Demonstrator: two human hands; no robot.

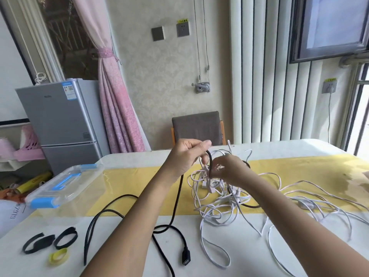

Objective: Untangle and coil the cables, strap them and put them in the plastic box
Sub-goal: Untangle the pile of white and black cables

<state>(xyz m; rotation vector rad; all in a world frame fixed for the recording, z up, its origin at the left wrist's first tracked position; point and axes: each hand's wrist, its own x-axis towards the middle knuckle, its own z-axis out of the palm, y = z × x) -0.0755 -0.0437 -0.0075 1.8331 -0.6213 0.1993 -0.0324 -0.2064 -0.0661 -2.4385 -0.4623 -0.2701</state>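
Black cable (175, 206) runs up into left hand (185, 154) grip; right hand (227, 170) pinches white tangle (215, 196), fingertips hidden.

We reach both bare forearms forward from the lower edge, converging toward the middle. Our left hand (186, 154) is raised, its back toward us, fingers curled, pinching the black cable (209, 158) between thumb and forefinger. Our right hand (229, 170) sits just beside it, slightly lower, fingers curled, pinching strands of the white cables (211, 198).
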